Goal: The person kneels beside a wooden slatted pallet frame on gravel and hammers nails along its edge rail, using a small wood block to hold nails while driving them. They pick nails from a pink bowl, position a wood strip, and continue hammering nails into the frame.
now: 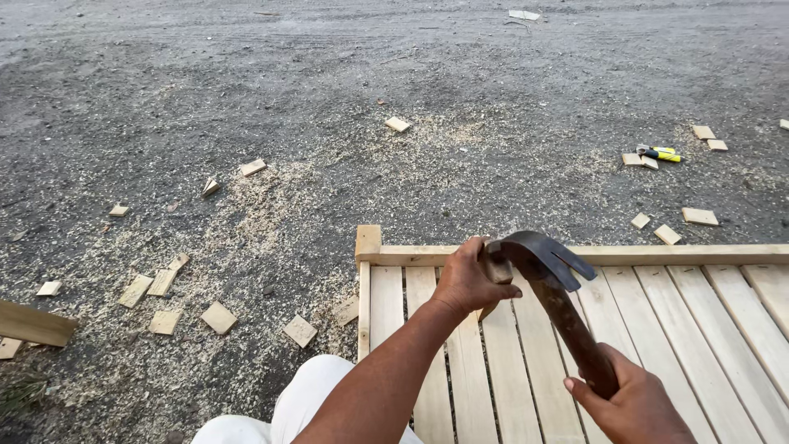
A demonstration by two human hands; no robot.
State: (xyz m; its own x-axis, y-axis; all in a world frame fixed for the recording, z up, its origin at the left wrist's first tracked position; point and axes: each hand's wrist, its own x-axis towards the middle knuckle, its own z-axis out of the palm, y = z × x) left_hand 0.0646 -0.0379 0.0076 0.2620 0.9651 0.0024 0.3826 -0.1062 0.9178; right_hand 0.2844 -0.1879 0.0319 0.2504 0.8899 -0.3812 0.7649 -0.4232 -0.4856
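Note:
My right hand (634, 403) grips the wooden handle of a claw hammer (546, 263), whose dark metal head is raised over a pale slatted wooden frame (723, 255). My left hand (468, 279) is closed around a small wooden block held against the hammer head, just above the frame's top rail. My left forearm reaches in from the bottom centre. My knee in white trousers (304, 403) shows at the bottom edge beside the frame's left corner.
Sawdust and several small wood offcuts (218, 316) lie scattered on the grey gravel ground to the left. A yellow-and-black hand tool (660, 154) lies among offcuts at the upper right. A plank end (33, 325) juts in at the left edge.

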